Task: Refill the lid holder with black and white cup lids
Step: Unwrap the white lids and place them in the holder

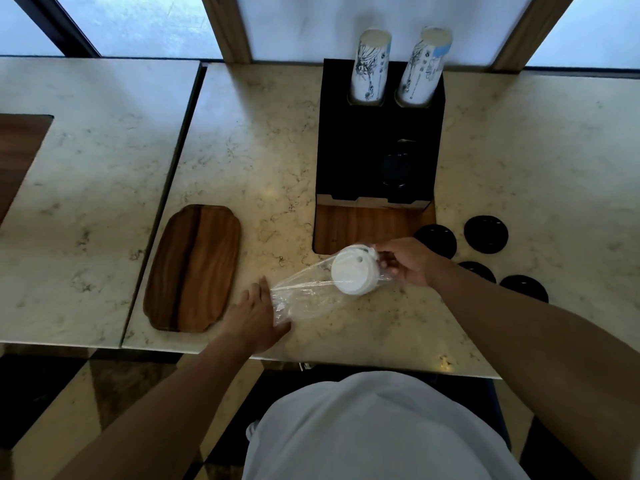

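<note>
A short stack of white cup lids [352, 271] sits inside a clear plastic sleeve [304, 297] lying on the marble counter. My right hand [407, 259] grips the stack's far end through the plastic. My left hand [254, 315] lies flat on the sleeve's loose end, fingers apart. The black lid holder [346, 150] stands behind them; black lids [397, 168] show dimly in its right slot, and its wooden base [363, 226] is bare in front. Several loose black lids [486, 234] lie on the counter to the right, partly hidden by my right forearm.
Two stacks of printed paper cups [370, 65] rise from the holder's back slots. A wooden tray [194, 268] lies to the left of my left hand. A seam [166, 199] splits the counter into two slabs. The counter's front edge runs just below my wrists.
</note>
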The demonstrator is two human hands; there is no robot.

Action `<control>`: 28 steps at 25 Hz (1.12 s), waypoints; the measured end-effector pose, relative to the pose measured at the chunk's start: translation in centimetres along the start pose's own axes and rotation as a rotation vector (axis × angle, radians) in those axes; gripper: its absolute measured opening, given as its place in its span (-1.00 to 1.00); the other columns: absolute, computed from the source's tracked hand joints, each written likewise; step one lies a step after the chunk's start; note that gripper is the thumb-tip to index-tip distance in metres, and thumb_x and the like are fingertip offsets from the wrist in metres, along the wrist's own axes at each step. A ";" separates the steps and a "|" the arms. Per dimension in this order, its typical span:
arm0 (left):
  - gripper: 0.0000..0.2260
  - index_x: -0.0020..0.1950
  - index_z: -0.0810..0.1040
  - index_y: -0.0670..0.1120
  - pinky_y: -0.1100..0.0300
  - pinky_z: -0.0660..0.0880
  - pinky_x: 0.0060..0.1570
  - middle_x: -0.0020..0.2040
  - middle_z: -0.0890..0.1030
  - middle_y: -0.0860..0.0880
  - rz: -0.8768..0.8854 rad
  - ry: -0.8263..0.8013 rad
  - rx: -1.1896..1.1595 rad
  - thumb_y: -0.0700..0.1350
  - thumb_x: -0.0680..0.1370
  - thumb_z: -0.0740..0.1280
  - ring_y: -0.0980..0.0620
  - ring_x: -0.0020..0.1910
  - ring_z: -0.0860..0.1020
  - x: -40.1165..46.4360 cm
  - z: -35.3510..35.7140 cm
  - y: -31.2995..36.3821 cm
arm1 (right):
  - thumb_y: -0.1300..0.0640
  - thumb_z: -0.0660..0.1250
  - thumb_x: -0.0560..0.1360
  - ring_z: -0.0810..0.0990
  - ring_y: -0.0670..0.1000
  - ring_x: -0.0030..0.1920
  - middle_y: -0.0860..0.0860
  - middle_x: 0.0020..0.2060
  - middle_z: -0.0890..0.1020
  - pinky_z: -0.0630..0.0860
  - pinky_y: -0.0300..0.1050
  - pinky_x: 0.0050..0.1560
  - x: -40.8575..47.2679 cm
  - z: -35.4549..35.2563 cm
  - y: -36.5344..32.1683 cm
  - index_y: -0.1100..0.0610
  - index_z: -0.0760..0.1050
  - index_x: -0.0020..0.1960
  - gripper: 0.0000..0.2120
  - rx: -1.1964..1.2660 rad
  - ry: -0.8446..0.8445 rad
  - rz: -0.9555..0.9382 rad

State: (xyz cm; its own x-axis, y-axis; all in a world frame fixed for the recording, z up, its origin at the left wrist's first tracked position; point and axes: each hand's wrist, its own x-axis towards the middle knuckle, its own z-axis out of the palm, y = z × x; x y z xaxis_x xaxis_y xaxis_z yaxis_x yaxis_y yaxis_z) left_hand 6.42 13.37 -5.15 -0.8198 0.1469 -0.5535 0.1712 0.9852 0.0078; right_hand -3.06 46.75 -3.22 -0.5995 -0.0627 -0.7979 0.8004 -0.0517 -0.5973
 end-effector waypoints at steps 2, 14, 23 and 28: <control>0.04 0.62 -0.22 -0.28 -0.07 0.46 0.32 0.59 0.17 -0.23 -0.035 -0.009 -0.003 0.47 0.52 0.08 -0.17 0.49 0.30 -0.2 0.0 -0.2 | 0.22 0.29 0.57 0.38 -0.05 -0.54 0.11 -0.44 0.49 0.23 -0.23 -0.63 0.2 0.2 -0.3 0.26 0.53 -0.23 -0.78 0.014 0.134 -0.046; -0.10 0.64 0.08 -0.09 -0.23 0.15 0.53 0.62 0.20 -0.20 0.212 0.250 -0.044 0.52 0.51 -0.02 -0.22 0.61 0.13 0.0 -3.4 0.9 | -0.24 0.38 0.48 0.42 -0.07 -0.56 -0.01 -0.58 0.47 0.32 -0.24 -0.54 0.9 0.8 1.0 0.12 0.59 -0.15 -0.60 -0.294 0.292 -0.113; -0.49 0.50 0.44 -0.05 -0.11 0.35 0.48 0.50 0.42 -0.21 0.923 0.233 0.349 -0.18 0.55 0.42 -0.22 0.51 0.36 3.4 -4.5 3.7 | -0.12 0.38 0.56 0.52 -0.02 -0.35 0.07 -0.27 0.61 0.43 -0.19 -0.40 -0.8 0.3 1.6 0.11 0.61 0.09 -0.70 -0.447 0.080 -0.171; -0.44 0.63 0.15 0.08 -0.07 0.21 0.53 0.63 0.18 -0.21 0.820 0.085 0.334 -0.08 0.66 0.27 -0.21 0.62 0.12 3.5 -3.5 3.4 | -0.05 0.44 0.52 0.53 -0.06 -0.41 0.07 -0.28 0.61 0.43 -0.26 -0.49 -0.9 0.0 1.5 0.16 0.61 0.07 -0.71 -0.357 0.165 -0.174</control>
State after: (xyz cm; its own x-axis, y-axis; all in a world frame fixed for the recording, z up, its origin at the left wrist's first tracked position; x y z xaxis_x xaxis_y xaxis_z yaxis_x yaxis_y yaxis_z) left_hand 2.26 17.58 -4.10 -0.4050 0.8137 -0.4168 0.8616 0.4923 0.1237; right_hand -1.28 46.69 -3.37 -0.7400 0.0780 -0.6681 0.6561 0.3026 -0.6913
